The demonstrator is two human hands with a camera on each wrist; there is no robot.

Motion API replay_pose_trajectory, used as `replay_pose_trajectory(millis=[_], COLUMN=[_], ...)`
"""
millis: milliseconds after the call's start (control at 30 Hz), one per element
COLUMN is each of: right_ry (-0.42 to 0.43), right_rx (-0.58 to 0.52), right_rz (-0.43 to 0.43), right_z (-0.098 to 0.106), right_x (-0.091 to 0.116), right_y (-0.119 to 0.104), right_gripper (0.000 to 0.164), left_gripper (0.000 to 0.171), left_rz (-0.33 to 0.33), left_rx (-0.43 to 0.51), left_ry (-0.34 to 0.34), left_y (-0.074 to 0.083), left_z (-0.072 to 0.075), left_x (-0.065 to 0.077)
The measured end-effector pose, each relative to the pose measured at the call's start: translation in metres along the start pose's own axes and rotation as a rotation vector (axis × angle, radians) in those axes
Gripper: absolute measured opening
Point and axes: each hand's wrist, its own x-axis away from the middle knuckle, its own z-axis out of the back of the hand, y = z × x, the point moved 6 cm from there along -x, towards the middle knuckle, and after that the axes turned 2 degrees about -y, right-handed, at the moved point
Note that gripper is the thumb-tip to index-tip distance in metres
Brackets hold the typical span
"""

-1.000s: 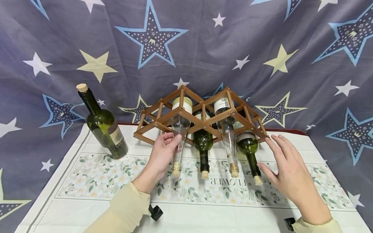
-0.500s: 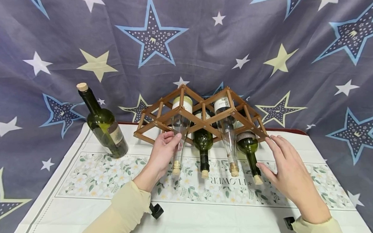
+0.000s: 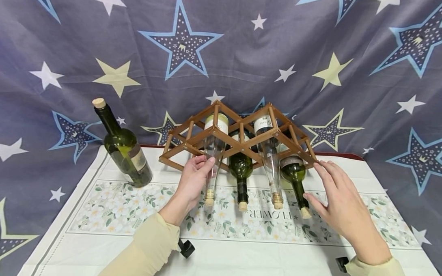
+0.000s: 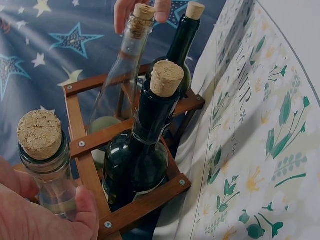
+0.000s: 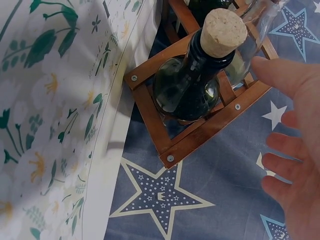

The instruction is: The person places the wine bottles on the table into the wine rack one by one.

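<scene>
A brown wooden wine rack [image 3: 199, 138] stands on the table with several corked bottles lying in it, necks toward me. My left hand [image 3: 189, 180] holds the leftmost one, a clear glass bottle [image 3: 215, 144], thumb and fingers around its neck below the cork [image 4: 40, 134]. Beside it lie a green bottle [image 3: 240, 165], another clear bottle [image 3: 270, 152] and a second green bottle [image 3: 293, 172] at the right. By the rack's right end is my right hand [image 3: 345, 208], fingers extended and nothing in its grasp. In the right wrist view its thumb points toward the rack's bottles.
A corked dark green bottle [image 3: 124, 151] stands upright on the table's left side. The white tablecloth [image 3: 254, 260] carries a floral band with lettering. Behind the rack hangs a grey-blue curtain [image 3: 236, 44] patterned with stars.
</scene>
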Motion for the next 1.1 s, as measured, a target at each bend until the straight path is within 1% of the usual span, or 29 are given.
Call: replay_pose_trajectory(millis=[400,700,833,967,1100], right_ry=[0.002,0.004,0.007,0.009,0.004], right_rx=[0.004,0.007,0.01,0.008,0.005], right_rz=[-0.01,-0.01,-0.009,-0.007,-0.003], right_z=[0.001,0.002,0.002,0.003,0.003], right_x=[0.0,0.0,0.0,0.0,0.0], right_y=[-0.001,-0.001,-0.002,-0.003,-0.004], right_gripper=[0.089,0.09,0.089,0.088,0.086], left_gripper=[0.053,0.056,0.059,0.06,0.059], left_rz=[0.003,-0.002,-0.028,-0.068,-0.12], left_rx=[0.002,-0.042,-0.041,-0.052,-0.113], left_ry=[-0.014,-0.001,0.006,0.015,0.038], left_y=[-0.002,-0.002,-0.001,0.001,0.003], left_z=[0.003,0.011,0.013,0.016,0.021], left_x=[0.0,0.004,0.007,0.011,0.015])
